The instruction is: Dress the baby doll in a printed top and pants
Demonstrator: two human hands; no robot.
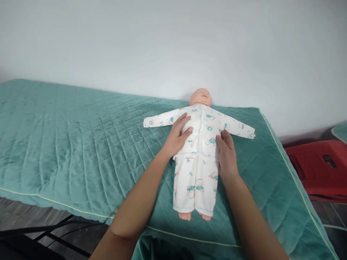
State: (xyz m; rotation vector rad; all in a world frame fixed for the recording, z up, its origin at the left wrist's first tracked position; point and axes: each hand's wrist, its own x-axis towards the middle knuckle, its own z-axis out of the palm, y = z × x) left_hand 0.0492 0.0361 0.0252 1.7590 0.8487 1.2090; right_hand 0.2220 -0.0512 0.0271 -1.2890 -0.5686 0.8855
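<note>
A baby doll point(201, 96) lies on its back with its head near the wall and its bare feet toward me. It wears a white printed jacket point(202, 124), buttoned at the front, and matching white trousers point(195, 184). Both sleeves stretch out sideways. My left hand point(177, 136) rests with fingers apart on the left side of the jacket. At the jacket's right edge is my right hand point(227, 151), its fingers close together against the side of the cloth; whether they pinch it cannot be made out.
A green quilted cover point(81, 144) lies under the doll, with its right edge beyond the right sleeve. Behind stands a pale wall point(135, 47). On the right is a red plastic object point(320, 169). Black metal bars point(62, 225) show at the lower left.
</note>
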